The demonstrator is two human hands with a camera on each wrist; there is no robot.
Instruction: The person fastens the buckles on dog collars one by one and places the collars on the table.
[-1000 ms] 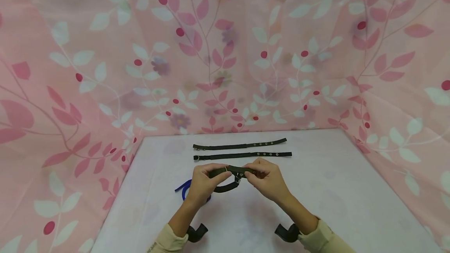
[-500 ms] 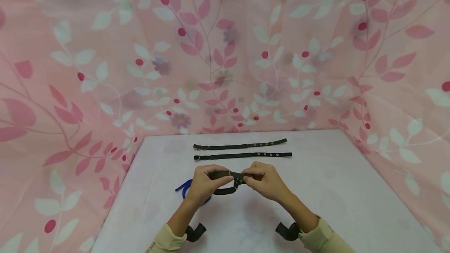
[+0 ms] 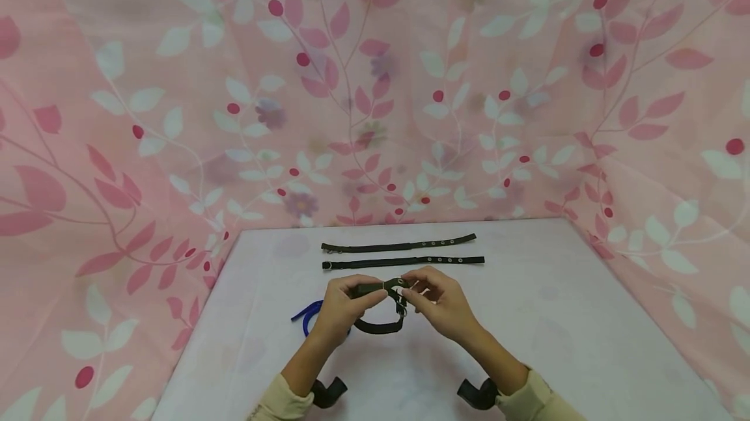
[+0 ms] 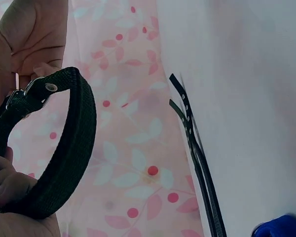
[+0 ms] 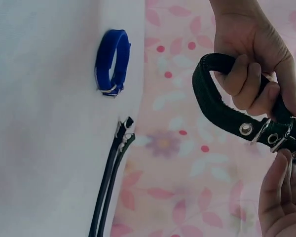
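A dark green dog collar (image 3: pixel 379 328), bent into a loop, is held up above the table's near middle. My left hand (image 3: pixel 336 309) grips its band, with thumb and fingers round the webbing. Metal eyelets and the buckle (image 5: pixel 271 137) show in the right wrist view, with the strap running through the metal loops. There my right hand (image 5: pixel 281 202) has its fingertips on the strap's end beside the buckle, appearing to pinch it. In the left wrist view the looped collar (image 4: pixel 81 143) hides part of my left hand (image 4: pixel 15 197).
Two dark collars lie stretched out flat at the back, one (image 3: pixel 375 248) behind the other (image 3: pixel 381 261). A blue collar (image 5: pixel 104 66), fastened in a loop, rests left of my left hand. Pink floral cloth (image 3: pixel 375 115) walls in the white tabletop (image 3: pixel 562 317).
The strap's end has come up into a bend near the buckle, and the collar's loop hangs wider and lower. My right fingers have loosened and shifted along the strap; my left hand keeps its grip.
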